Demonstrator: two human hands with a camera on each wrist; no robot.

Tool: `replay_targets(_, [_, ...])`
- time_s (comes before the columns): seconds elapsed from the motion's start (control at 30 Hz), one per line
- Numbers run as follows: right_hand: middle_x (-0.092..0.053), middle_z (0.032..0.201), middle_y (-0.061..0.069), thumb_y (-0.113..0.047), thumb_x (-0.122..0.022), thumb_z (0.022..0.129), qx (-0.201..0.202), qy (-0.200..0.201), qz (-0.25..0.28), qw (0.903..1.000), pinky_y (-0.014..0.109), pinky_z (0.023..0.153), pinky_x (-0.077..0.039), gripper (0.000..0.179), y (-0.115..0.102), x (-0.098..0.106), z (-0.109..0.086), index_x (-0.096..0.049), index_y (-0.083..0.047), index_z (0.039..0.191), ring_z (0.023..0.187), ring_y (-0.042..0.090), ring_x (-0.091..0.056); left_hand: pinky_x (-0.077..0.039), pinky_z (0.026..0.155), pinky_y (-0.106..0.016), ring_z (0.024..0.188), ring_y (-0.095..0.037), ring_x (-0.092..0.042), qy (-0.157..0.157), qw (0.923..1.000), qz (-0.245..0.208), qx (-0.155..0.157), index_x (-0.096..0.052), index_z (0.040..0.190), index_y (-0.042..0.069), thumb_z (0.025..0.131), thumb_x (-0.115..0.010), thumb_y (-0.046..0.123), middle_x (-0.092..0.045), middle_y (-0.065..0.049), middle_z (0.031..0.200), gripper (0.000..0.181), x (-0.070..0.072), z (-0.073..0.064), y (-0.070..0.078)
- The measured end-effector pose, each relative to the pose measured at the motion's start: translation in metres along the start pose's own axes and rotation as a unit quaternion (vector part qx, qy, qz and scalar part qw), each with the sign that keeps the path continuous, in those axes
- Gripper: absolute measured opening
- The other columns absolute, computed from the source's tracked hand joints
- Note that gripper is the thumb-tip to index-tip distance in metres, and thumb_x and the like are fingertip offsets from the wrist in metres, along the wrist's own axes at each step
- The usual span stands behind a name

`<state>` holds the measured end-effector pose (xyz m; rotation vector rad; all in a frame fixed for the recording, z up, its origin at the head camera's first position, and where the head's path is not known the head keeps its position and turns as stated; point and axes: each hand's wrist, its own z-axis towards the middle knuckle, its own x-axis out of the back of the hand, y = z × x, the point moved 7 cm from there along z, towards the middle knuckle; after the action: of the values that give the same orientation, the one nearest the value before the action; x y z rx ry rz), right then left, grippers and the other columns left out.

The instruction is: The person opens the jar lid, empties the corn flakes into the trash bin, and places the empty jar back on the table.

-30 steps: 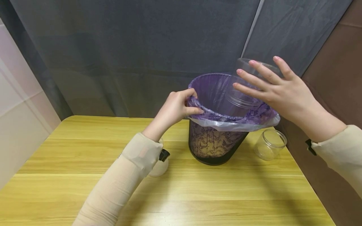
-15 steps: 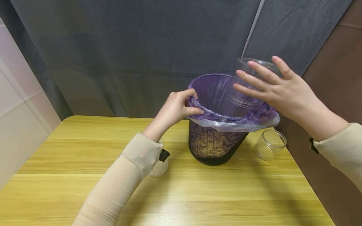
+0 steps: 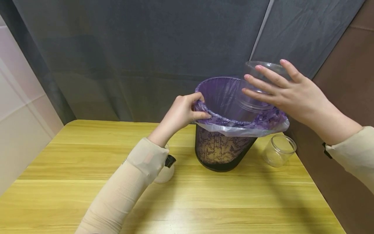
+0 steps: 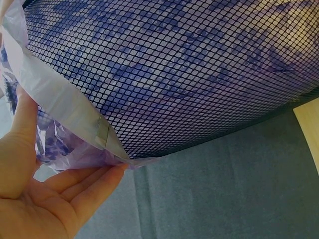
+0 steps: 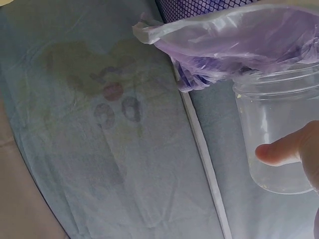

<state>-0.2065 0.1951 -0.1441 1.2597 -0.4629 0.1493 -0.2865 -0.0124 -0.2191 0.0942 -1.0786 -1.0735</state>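
My left hand [image 3: 181, 109] grips the left rim of a black mesh trash bin [image 3: 222, 149], thumb on the near side and fingers inside. Between hand and rim is a purple liner bag [image 3: 217, 91], its pale edge folded over the outside. With spread fingers and a thumb on opposite sides, my right hand [image 3: 295, 94] holds a clear plastic jar [image 5: 269, 117]. The jar is tilted over the bin's right side, threaded mouth down towards the liner. In the head view the fingers cover part of it. Whether the jar touches the liner, I cannot tell.
On the wooden table [image 3: 187, 208], another clear jar [image 3: 279, 151] stands right of the bin, near the table's right edge. My left forearm partly hides a clear container [image 3: 165, 175]. A grey curtain [image 3: 131, 58] hangs behind, and a brown panel [image 3: 344, 81] is at right.
My right hand and the jar have shifted very slightly to the right. My left hand and the bin have stayed in place.
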Motion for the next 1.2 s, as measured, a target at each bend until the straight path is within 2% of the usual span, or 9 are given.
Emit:
replay_targets(0.17, [-0.026,0.155,0.003,0.016,-0.073,0.055,0.002,-0.002,-0.003,1.0,0.051,0.108,-0.022,0.12,-0.001,-0.001,-0.002,-0.018,-0.024,0.154,0.139,0.025,-0.027,-0.03,0.052,-0.028,0.057,-0.014,-0.038,0.001,1.0,0.003,-0.001,-0.059,0.087,0.012,0.074,-0.083,0.026,-0.042,0.0,0.061,0.031,0.001,0.001,0.0])
replay_targets(0.43, [-0.028,0.153,0.008,0.025,-0.062,0.056,0.01,-0.007,0.027,0.9996,0.056,0.106,-0.02,0.108,-0.001,-0.005,-0.011,-0.03,-0.021,0.148,0.139,0.029,-0.026,-0.03,0.052,-0.028,0.057,-0.013,-0.037,-0.001,1.0,0.003,0.002,-0.059,0.087,0.012,0.074,-0.083,0.026,-0.042,0.0,0.06,0.031,0.001,0.001,0.0])
replay_targets(0.77, [-0.028,0.154,0.008,0.026,-0.062,0.053,0.006,-0.009,0.038,0.9992,0.057,0.106,-0.019,0.111,-0.001,-0.006,-0.013,-0.03,-0.021,0.148,0.139,0.029,-0.026,-0.03,0.052,-0.028,0.057,-0.013,-0.037,-0.006,1.0,0.001,0.005,-0.058,0.088,0.011,0.075,-0.082,0.026,-0.041,-0.002,0.061,0.031,0.0,0.001,0.001])
replay_targets(1.07, [-0.028,0.154,0.003,0.016,-0.071,0.061,-0.01,0.023,0.004,0.9997,0.052,0.107,-0.023,0.109,-0.003,0.002,0.001,-0.026,-0.025,0.151,0.139,0.025,-0.028,-0.03,0.052,-0.028,0.057,-0.013,-0.037,-0.002,1.0,0.005,0.003,-0.058,0.088,0.012,0.075,-0.083,0.026,-0.042,-0.001,0.061,0.031,0.001,0.0,0.0])
replay_targets(1.2, [-0.027,0.154,0.003,0.015,-0.073,0.059,-0.009,0.016,0.007,0.9998,0.052,0.107,-0.022,0.109,-0.003,0.002,0.003,-0.027,-0.025,0.15,0.139,0.026,-0.027,-0.03,0.052,-0.028,0.057,-0.014,-0.037,-0.001,1.0,0.004,0.005,-0.058,0.088,0.012,0.075,-0.083,0.026,-0.042,-0.002,0.061,0.031,0.0,0.0,0.0])
